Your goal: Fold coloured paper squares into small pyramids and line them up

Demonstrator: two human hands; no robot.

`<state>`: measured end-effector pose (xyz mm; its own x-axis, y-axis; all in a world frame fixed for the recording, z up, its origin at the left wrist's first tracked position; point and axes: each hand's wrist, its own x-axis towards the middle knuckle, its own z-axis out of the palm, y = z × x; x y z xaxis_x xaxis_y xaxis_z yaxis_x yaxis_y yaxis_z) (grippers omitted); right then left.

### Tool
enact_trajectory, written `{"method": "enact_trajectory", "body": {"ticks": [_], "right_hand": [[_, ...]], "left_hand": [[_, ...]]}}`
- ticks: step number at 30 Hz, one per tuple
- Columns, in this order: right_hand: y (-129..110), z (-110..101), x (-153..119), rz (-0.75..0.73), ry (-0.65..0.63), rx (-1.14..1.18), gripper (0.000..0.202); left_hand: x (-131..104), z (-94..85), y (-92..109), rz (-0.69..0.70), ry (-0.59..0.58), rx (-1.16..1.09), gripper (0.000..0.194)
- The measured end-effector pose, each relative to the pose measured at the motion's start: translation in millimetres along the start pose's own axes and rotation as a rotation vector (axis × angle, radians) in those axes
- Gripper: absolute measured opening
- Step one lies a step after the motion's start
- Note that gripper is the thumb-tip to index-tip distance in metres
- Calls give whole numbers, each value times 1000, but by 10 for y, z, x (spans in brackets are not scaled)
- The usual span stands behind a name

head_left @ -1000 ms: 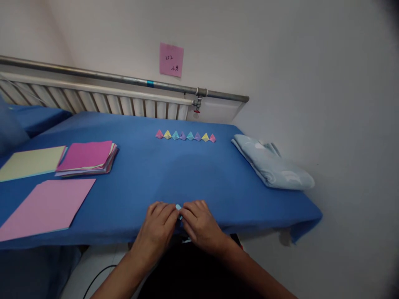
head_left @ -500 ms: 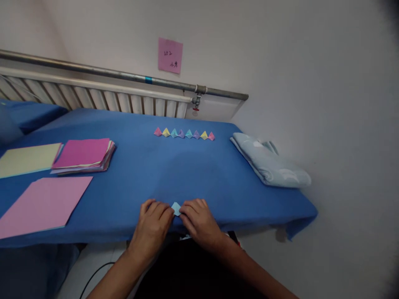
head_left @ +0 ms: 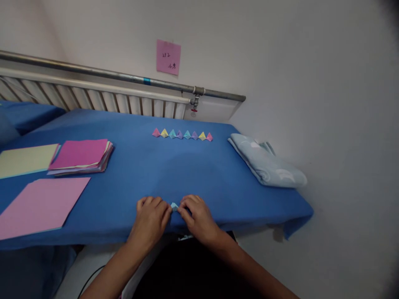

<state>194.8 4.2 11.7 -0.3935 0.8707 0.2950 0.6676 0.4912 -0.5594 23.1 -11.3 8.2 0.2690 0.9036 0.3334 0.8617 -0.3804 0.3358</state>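
Small light-blue folded paper point(head_left: 174, 207), held between two hands: the left hand point(head_left: 150, 217) pinches its left side, the right hand point(head_left: 199, 217) its right.

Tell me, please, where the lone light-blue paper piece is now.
In the head view, the light-blue paper is at lower centre, between the left hand and right hand.

Between our left hand point(head_left: 149, 216) and right hand point(head_left: 199, 216) we see matt paper point(head_left: 174, 207); under them, matt cloth point(head_left: 131, 178); beyond, a smooth metal pipe point(head_left: 109, 74).
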Motion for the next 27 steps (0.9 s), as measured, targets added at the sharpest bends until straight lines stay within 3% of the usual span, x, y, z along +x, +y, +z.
{"method": "enact_trajectory", "body": {"ticks": [6,13,22,27], "right_hand": [[25,24,62,62,21,7,17],[33,14,101,100,-3,24,22],[18,7,123,134,-11,50,21],[30,22,128,133,-3,15,22]], "left_hand": [[133,-77,44,-136,-155,27,27],[233,-174,61,-202,-285,6,29],[233,-147,101,-260,-278,15,28],[190,-109,101,-239,-213,33,27]]}}
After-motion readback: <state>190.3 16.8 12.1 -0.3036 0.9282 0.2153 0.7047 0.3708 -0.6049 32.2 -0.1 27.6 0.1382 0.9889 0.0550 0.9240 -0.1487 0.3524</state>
